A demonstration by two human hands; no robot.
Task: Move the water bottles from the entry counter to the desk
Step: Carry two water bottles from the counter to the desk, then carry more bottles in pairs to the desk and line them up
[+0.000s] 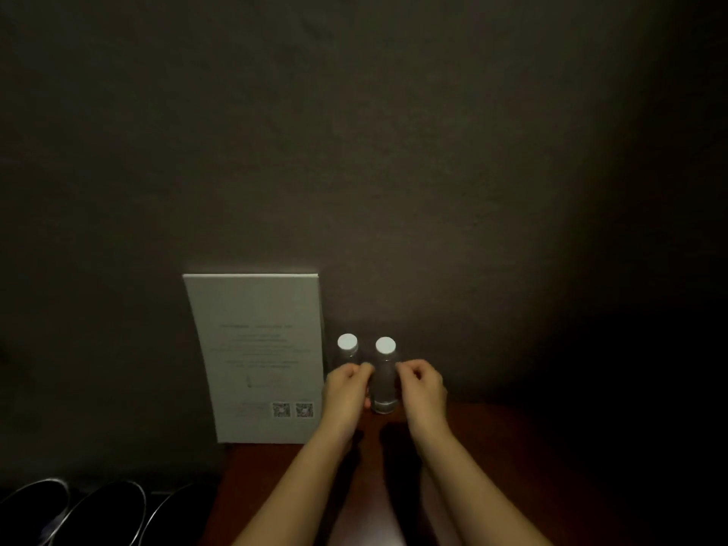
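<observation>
Reddish wood counter (492, 447) against a dark grey wall (354, 151).

water bottles, white-capped: 2 counted (347, 354) (385, 372), just right of the sign | QR-code sign (256, 356): 1 | hands: 2 (346, 388) (423, 388) | dark round-rimmed objects (102, 510), below-left of the sign: 3

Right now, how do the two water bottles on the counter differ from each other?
The left bottle stands next to the white sign; the right bottle stands farther from it. The left hand hides most of the left bottle's body, while the right bottle shows down to its base, with the right hand at its side. Both are clear, upright, white-capped and on the wooden counter.
</observation>
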